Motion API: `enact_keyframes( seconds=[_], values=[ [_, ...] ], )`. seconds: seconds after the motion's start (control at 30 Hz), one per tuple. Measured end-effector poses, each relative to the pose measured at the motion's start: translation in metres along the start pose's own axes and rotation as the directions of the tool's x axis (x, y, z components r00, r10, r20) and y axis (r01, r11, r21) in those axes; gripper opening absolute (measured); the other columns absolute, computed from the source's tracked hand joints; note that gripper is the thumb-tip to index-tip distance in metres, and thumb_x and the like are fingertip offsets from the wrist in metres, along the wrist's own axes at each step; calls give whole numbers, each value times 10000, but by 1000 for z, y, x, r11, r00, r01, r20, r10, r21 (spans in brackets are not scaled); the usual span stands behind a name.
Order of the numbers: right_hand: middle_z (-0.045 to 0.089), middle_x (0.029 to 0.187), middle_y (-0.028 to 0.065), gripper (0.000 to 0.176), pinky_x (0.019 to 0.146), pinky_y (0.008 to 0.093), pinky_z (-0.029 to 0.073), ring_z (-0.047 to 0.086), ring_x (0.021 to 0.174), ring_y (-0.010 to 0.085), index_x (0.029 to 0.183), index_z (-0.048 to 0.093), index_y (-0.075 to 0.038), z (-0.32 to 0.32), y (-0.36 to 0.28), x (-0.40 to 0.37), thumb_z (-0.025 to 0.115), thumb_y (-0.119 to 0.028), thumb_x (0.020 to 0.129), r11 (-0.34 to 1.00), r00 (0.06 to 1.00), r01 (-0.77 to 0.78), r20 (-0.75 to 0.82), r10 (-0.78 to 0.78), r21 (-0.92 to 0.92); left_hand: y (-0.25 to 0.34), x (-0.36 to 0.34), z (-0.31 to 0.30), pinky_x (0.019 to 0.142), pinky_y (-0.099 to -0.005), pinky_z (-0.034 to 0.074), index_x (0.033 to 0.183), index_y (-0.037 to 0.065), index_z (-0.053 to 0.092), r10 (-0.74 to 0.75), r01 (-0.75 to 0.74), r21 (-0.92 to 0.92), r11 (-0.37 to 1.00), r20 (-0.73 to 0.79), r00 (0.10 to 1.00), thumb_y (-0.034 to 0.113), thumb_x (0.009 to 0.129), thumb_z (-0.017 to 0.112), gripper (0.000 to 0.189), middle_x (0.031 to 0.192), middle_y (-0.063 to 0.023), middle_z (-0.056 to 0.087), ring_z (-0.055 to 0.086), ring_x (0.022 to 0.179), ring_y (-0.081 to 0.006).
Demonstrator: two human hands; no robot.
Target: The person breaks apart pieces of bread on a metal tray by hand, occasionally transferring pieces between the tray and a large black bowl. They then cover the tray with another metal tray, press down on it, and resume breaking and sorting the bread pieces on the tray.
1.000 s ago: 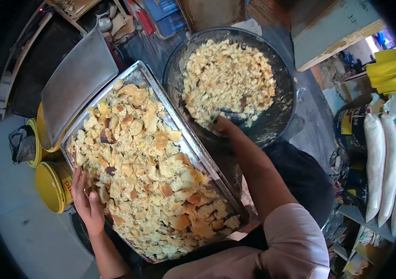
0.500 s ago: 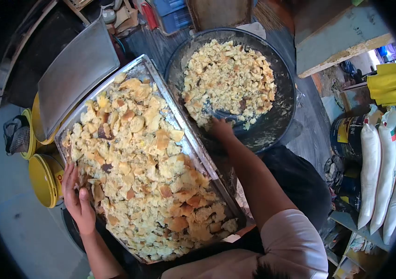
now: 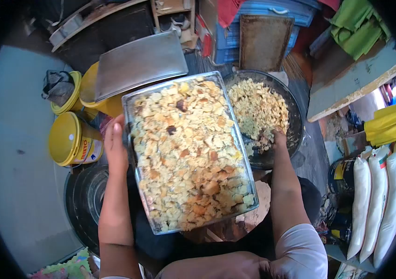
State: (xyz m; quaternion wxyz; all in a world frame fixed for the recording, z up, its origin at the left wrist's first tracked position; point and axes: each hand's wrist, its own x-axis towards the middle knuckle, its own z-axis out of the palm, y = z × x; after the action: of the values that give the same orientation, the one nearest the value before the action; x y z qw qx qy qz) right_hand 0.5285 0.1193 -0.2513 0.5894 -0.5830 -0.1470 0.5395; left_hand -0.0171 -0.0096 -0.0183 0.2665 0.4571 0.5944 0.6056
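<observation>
A metal baking tray, covered with broken bread pieces, lies in front of me above my lap. My left hand holds its left edge, the fingers pointing up along the rim. To the right of the tray stands a big black basin with a heap of crumbled bread in it. Inside the basin's near side, my right hand has its fingers closed around some bread bits; the fingertips are partly hidden. The tray's right edge overlaps the basin's left side in view.
Yellow buckets stand at the left, with a bare metal tray on top of one. A black round tub is by my left arm. Another tray leans behind the basin. Long white filled bags hang at the right.
My view has tilted up and turned, so the tray looks smaller and more upright. My right hand has shifted within the basin and now has bread at its fingers. My left hand stays at the tray's edge.
</observation>
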Motion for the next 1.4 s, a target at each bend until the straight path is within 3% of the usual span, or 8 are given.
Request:
enact_keyframes(
  seconds=[0.1, 0.3, 0.53, 0.73, 0.9, 1.1, 1.3, 1.4],
  values=[
    [568, 1008, 89, 301, 658, 444, 600, 605, 891, 263, 1072, 544, -95, 51, -67, -55, 519, 31, 800, 1000, 1000, -13, 1, 13, -14, 1, 0, -3, 945, -313, 367, 1223, 6, 528, -49, 50, -131, 990, 10, 999, 471, 955, 446, 543, 1192, -97, 564, 515, 1109, -180],
    [527, 1176, 194, 441, 775, 466, 582, 590, 1032, 346, 1216, 457, -26, 170, -131, -155, 493, 67, 786, 995, 836, 81, 548, -40, -51, 5, 7, 4, 952, -302, 367, 1201, -27, 536, -174, 147, -346, 927, -48, 984, 406, 980, 424, 499, 1165, -110, 568, 516, 1078, -184],
    [596, 970, 127, 359, 645, 313, 592, 640, 838, 230, 1065, 550, -33, 326, -103, -247, 550, 96, 730, 756, 482, 502, 862, 159, -420, -3, 23, 11, 944, -314, 388, 1150, -17, 569, -213, 200, -372, 907, 4, 977, 431, 971, 436, 501, 1112, -108, 603, 545, 1037, -184],
    [587, 866, 89, 252, 563, 283, 567, 603, 752, 171, 999, 571, -12, 409, -59, -277, 644, 19, 760, 740, 383, 537, 899, 214, -405, -15, 35, 13, 980, -340, 379, 1173, -42, 540, -220, 184, -490, 852, -17, 975, 465, 968, 423, 559, 1156, -143, 579, 536, 1086, -217],
    [603, 874, 90, 220, 551, 277, 564, 599, 746, 166, 981, 579, -11, 422, -42, -291, 663, -27, 779, 725, 463, 514, 860, 216, -459, -18, 39, 21, 998, -341, 356, 1204, -39, 514, -189, 172, -659, 732, 47, 981, 475, 974, 395, 576, 1157, -133, 558, 493, 1130, -213],
    [618, 859, 92, 235, 534, 301, 562, 614, 733, 173, 992, 569, -8, 423, -36, -274, 693, -91, 810, 797, 502, 392, 832, 233, -460, -16, 37, 24, 959, -301, 398, 1220, -47, 501, -163, 180, -723, 667, 93, 982, 124, 913, 441, 356, 1167, -127, 562, 534, 1084, -187],
    [610, 843, 98, 233, 535, 292, 548, 608, 710, 160, 1015, 546, -4, 416, -54, -263, 652, -37, 810, 851, 473, 277, 835, 283, -445, -19, 36, 25, 889, -260, 425, 1201, -54, 516, -139, 145, -439, 887, 45, 989, -73, 816, 460, 390, 1093, -95, 590, 565, 975, -151],
    [609, 845, 108, 232, 514, 278, 513, 606, 703, 169, 1014, 543, -2, 411, -68, -256, 637, -5, 802, 786, 454, 411, 851, 263, -462, -25, 39, 26, 889, -265, 432, 1203, -50, 522, -128, 133, -363, 922, 39, 991, -84, 810, 449, 401, 1089, -101, 600, 575, 969, -149]
  ],
)
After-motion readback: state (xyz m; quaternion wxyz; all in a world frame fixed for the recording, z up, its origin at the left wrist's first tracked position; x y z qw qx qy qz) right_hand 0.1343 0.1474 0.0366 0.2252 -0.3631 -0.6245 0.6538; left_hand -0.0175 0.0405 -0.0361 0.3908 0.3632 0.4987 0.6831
